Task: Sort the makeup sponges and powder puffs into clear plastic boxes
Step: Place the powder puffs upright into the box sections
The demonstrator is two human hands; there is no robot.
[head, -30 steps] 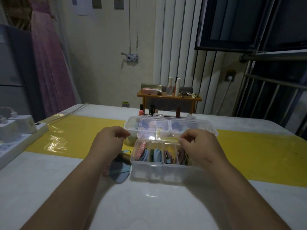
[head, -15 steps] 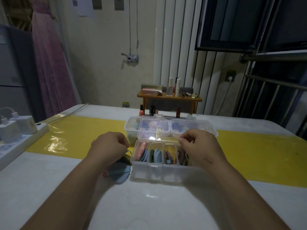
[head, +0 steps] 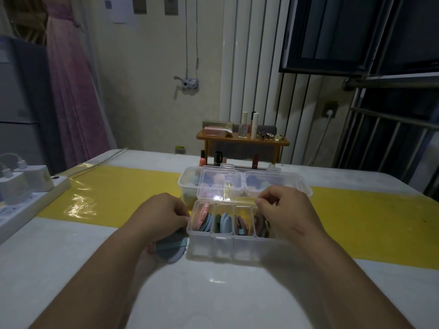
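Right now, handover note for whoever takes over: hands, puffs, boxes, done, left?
Left hand: curled beside the divided box left wall, over loose puffs on the table; grip unclear.
Right hand: curled over the rightmost compartment; what it pinches is hidden.
Done: sorted puffs stand in all four compartments, lid open; rear box holds sponges.
Left: box the loose puffs, probably close the lid.

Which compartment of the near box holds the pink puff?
The leftmost compartment, beside the left hand: a pink puff stands against its left wall. The others hold blue, green and brownish ones.
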